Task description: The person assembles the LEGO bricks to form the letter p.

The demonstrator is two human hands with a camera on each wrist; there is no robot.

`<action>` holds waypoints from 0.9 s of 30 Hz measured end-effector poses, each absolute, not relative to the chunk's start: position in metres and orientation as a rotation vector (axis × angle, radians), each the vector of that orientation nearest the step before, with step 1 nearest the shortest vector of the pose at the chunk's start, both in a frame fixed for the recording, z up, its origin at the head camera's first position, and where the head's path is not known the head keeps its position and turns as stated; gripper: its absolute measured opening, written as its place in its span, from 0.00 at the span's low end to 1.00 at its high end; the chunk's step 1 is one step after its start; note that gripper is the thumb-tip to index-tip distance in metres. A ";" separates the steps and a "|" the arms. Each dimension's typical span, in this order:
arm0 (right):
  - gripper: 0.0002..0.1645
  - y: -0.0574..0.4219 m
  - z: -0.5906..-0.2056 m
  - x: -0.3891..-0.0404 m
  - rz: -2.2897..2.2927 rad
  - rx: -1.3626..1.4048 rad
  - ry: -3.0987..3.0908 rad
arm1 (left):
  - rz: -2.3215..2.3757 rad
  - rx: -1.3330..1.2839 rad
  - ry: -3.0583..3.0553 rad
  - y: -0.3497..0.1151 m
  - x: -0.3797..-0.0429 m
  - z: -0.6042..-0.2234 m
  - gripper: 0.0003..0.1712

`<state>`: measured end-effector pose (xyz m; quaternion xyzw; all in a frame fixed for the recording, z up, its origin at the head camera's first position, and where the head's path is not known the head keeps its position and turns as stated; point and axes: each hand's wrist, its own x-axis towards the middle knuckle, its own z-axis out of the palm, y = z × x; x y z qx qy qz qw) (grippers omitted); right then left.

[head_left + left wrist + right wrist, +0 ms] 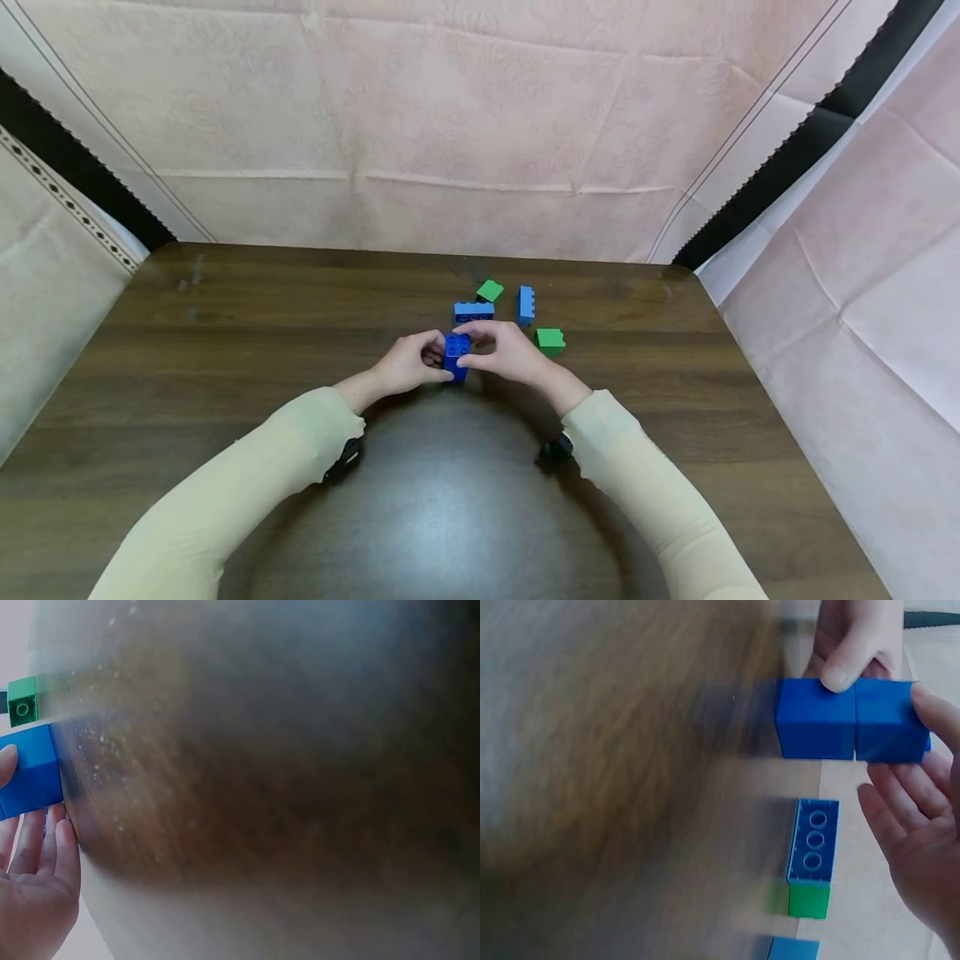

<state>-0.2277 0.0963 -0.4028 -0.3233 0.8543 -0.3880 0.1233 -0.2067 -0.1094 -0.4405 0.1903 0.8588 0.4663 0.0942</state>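
Two blue toy building bricks stand stacked between the hands, near the middle of the table. On the lower blue brick (pixel 815 720), the left hand (pixel 408 364) has its thumb on the near face and its fingers round the far side. The right hand (pixel 504 354) pinches the upper blue brick (pixel 889 724) between thumb and fingers. Studs show on top of the upper brick in the head view. The two bricks meet along a thin seam in the right wrist view. In the left wrist view, part of the stack is cut off by the frame's edge.
Just beyond the hands lie a blue brick (pixel 473 309) on its side and a green brick (pixel 491 290). Farther right are another blue brick (pixel 525 306) and a green brick (pixel 550 340). The brown wooden table (pixel 225 350) meets pale cloth (pixel 450 125) at its back edge.
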 end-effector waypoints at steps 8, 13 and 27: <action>0.21 0.108 -0.416 -0.231 -1.209 -0.870 2.438 | 1.477 0.646 2.532 -0.113 -0.205 -0.445 0.17; 0.19 0.108 -0.420 -0.231 -1.209 -0.944 2.475 | 1.433 0.564 2.535 -0.110 -0.206 -0.443 0.18; 0.19 0.107 -0.417 -0.228 -1.194 -0.953 2.478 | 1.407 0.548 2.565 -0.110 -0.201 -0.434 0.21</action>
